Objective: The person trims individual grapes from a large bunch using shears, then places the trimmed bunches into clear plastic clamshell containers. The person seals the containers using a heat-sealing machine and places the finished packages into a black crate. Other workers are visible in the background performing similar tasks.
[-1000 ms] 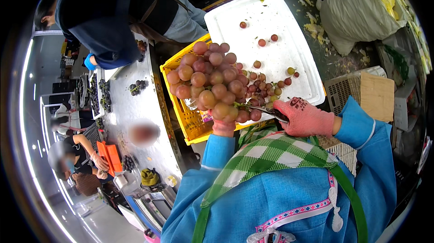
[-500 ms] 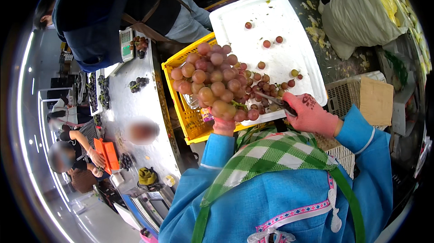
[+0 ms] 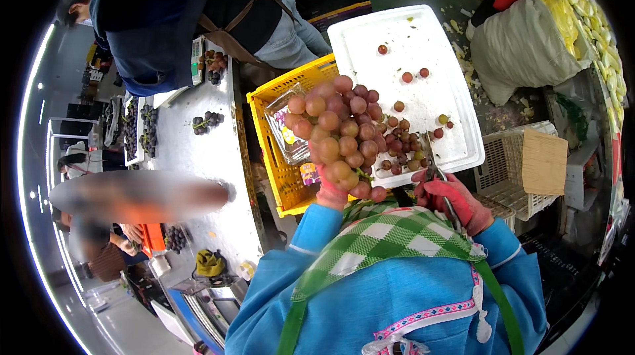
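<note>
Head view: left hand point(image 3: 329, 194) lifts grape bunch point(image 3: 342, 133); right hand point(image 3: 451, 200) grips scissors point(image 3: 435, 171).

One grape bunch point(image 3: 344, 137) — one white tray point(image 3: 403, 44)

Grape bunch point(image 3: 340, 133) over crate point(image 3: 281, 176); tray point(image 3: 410, 44) right; basket point(image 3: 512, 170) beyond.

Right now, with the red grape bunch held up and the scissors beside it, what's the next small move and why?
Probably nudge the metal scissors in the red-gloved right hand leftward into the red grape bunch held by the left hand: the blades sit at the bunch's right edge, over the white plastic tray holding loose grapes.
</note>
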`<act>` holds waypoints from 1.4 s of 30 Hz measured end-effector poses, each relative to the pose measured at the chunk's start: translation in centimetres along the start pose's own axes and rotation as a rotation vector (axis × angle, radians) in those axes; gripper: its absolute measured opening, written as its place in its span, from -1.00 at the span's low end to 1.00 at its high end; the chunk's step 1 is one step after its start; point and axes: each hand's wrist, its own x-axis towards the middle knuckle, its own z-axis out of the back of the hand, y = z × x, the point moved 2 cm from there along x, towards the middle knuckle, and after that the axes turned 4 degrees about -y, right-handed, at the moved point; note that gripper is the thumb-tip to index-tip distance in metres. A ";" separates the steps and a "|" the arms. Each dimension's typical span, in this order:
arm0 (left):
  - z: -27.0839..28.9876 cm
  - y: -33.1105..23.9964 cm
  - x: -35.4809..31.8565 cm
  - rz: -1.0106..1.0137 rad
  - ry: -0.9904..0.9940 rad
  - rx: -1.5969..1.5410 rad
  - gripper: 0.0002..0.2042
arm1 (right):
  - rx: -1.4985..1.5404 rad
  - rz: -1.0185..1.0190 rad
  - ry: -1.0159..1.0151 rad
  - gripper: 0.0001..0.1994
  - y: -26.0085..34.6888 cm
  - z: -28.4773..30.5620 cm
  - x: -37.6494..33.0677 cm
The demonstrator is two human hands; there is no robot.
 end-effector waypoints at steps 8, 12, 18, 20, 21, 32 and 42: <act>1.7 -1.6 -1.6 0.030 0.002 -0.001 -0.54 | 0.125 -0.077 0.117 -0.52 -1.9 -0.7 -1.0; 1.2 -2.5 -1.3 0.045 0.039 -0.005 -0.54 | -0.133 0.036 0.101 -0.55 -1.1 -2.6 -0.6; -1.2 -3.6 -0.3 0.190 0.215 -0.079 -0.55 | -1.176 0.850 -0.221 -0.64 4.9 -6.8 -1.8; -2.0 -3.8 0.0 0.240 0.271 -0.098 -0.55 | -1.370 0.996 -0.310 -0.60 6.4 -8.1 -2.6; -2.2 -3.9 0.0 0.249 0.284 -0.101 -0.55 | -1.351 1.028 -0.307 -0.60 6.5 -8.8 -2.7; 1.7 -4.4 -2.2 -0.035 0.043 0.180 -0.54 | -1.046 0.955 -0.322 -0.57 3.4 -9.9 0.2; 3.2 -4.6 -2.5 -0.091 0.026 0.330 -0.53 | -1.037 0.789 -0.300 -0.57 2.2 -9.8 0.9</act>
